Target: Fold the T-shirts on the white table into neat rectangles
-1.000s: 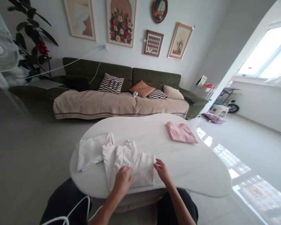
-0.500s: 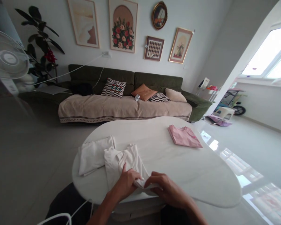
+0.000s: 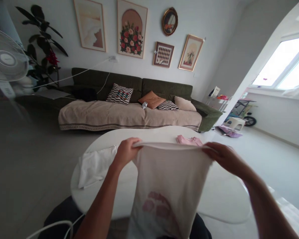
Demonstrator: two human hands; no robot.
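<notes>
From the head camera, with the middle of the view as the centre of the dial, a white garment (image 3: 174, 176) hangs at 5 o'clock between the two hands. The left hand (image 3: 128, 151), at about 7 o'clock, has its fingers closed around one end of the garment's upper edge. The right hand (image 3: 220, 154), out at 4 o'clock, is closed around the other end, so the edge runs stretched between them. Lower down, the cloth bears a blurred pinkish print (image 3: 158, 207); its bottom runs out of sight at 6 o'clock.

Behind the garment spreads a pale table (image 3: 224, 194). On it, a folded white cloth (image 3: 97, 166) lies at 8 o'clock, and a pink garment (image 3: 188, 140) lies at 4 o'clock, nearer the centre than the right hand and partly hidden by the raised edge.

Beyond the table, a dark green sofa (image 3: 164, 88) carries a beige throw (image 3: 114, 116), with an orange cushion (image 3: 151, 99) close to 12 o'clock. A fan (image 3: 6, 58) stands between 9 and 10 o'clock.
</notes>
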